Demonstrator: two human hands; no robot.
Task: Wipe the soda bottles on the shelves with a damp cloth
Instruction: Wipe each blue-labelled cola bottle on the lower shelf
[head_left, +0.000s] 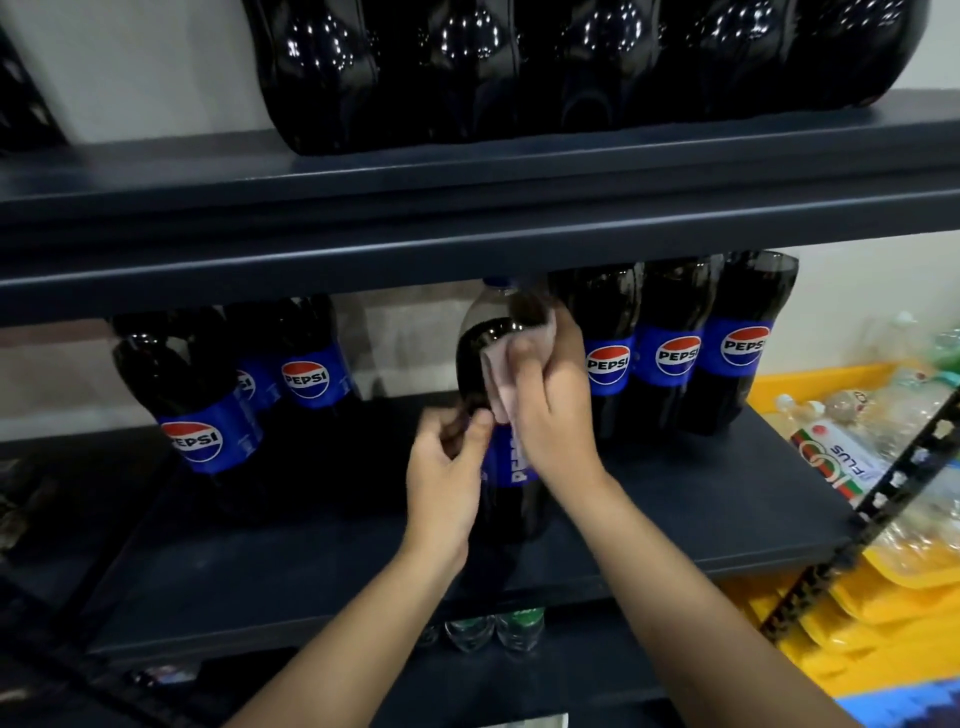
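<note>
We see a tall dark plastic Pepsi bottle with a blue label (506, 457) standing upright near the front middle of the dark metal middle shelf (675, 499), pulled forward from the other bottles. A small pale pink cloth (496, 376) is pressed against its upper shoulder. The right hand (553, 400) has its fingers curled over the cloth, holding it flat against the bottle. The left hand (447, 467) sits at the bottle's left side just above the label, fingers curled, thumb and fingertips pinching at the bottle's surface; blur here, so we cannot tell the exact contact.

Behind on the right, three more dark Pepsi bottles (670, 353) stand in a tight row, labels facing us. On the left, another group of Pepsi bottles (208, 410) stands apart from the one being wiped. The upper shelf (467, 208) carries a shrink-wrapped pack of dark bottles (571, 67). Below the middle shelf we see small clear bottle tops with green caps (493, 626). Far right, yellow plastic crates (857, 613) hold clear plastic bottles (883, 415).
</note>
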